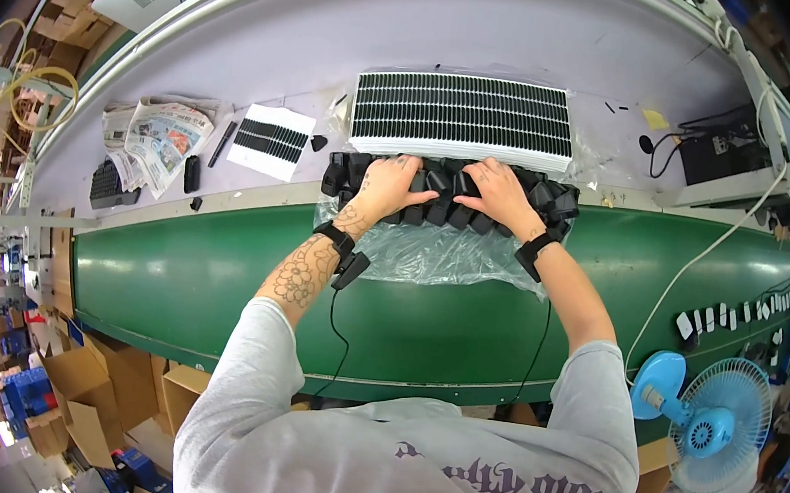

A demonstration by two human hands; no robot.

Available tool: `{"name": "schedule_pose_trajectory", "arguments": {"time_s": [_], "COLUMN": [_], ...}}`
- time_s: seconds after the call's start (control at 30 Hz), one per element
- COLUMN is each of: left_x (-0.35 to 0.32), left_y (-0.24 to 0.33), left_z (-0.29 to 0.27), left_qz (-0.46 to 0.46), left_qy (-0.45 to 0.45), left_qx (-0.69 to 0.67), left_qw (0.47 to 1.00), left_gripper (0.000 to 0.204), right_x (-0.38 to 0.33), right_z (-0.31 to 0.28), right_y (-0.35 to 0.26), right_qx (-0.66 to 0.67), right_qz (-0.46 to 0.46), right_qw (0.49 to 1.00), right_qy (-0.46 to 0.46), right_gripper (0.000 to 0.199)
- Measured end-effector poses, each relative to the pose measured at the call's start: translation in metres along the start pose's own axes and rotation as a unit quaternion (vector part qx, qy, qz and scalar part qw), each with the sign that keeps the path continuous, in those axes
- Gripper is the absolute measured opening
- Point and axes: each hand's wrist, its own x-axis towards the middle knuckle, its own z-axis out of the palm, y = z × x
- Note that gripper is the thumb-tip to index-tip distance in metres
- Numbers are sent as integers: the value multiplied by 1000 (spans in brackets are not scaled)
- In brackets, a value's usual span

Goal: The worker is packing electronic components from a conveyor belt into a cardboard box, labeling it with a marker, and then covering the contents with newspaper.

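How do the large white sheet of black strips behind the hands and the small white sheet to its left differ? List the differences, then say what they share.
1. The large sheet is much wider than the small sheet.
2. The large sheet carries many more rows of black strips; the small sheet has only a few.
3. The large sheet lies square to the bench edge, just beyond the left hand and right hand; the small sheet lies slightly askew, away from both.

Both are white, flat and striped black.

Tabletop: pale grey tabletop (497,34), curving away toward the far edge.
Belt: green conveyor belt (215,285) along the near side of the tabletop.
Fan: blue fan (721,425), lower right.
Storage: cardboard boxes (106,389) on the floor, lower left.
Light: bright glare at the far left rim.
Clutter: newspaper (159,137) on the tabletop, left.
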Motion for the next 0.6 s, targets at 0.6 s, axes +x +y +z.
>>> {"name": "schedule_pose_trajectory", "arguments": {"time_s": [0.6], "left_x": [-9], "left_y": [70], "left_z": [12], "left_qz": [-52], "left_qy": [-200], "left_qx": [96], "left_qw": [974], "left_gripper": [49], "right_x": [7], "right_z": [-1], "right_y": [-18], "right_qx": [-24], "right_qz": [36], "right_qw": [999], "right_qy": [-13], "right_gripper": [50]}}
